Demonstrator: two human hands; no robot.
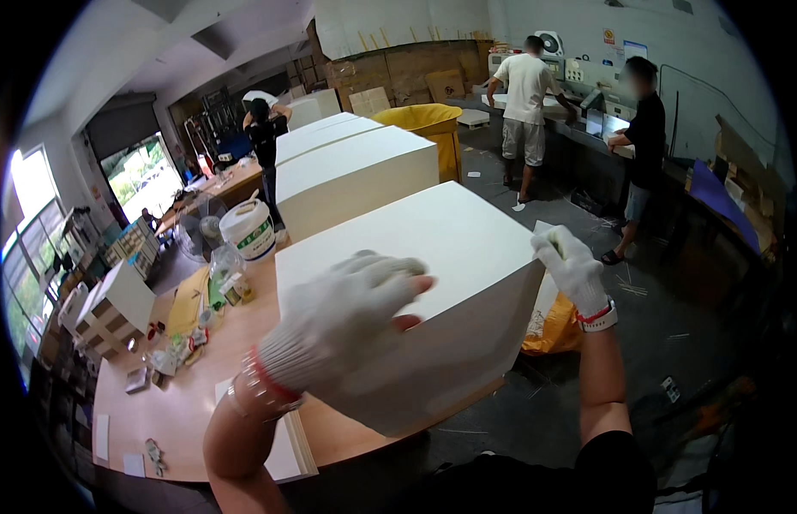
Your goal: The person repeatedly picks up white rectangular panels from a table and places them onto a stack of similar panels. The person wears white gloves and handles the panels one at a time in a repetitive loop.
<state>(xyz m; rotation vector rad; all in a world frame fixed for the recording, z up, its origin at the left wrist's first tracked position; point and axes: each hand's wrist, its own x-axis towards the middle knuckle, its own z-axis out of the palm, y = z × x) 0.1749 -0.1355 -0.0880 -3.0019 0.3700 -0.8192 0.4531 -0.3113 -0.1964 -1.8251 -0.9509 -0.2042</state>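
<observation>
A large white box (441, 244) stands at the near right edge of the wooden table (184, 411), its smooth top facing up. My left hand (351, 300), in a white knit glove with bare thumb and fingertip showing, is over the box's near left part. Its fingers are stretched out with the thumb apart; whether it touches the surface I cannot tell. At the box's right corner is my gloved right hand (568, 261), fingers curled closed. What lies between those fingers, if anything, is hidden. White boards (287, 450) lie below my left forearm.
More white boxes (356, 171) stand behind this one. A white bucket (248, 230), a fan and small clutter occupy the table's left side. A yellow bin (450, 141) and an orange bag (557, 325) are rightward. Two people work at the far right bench, another behind the boxes.
</observation>
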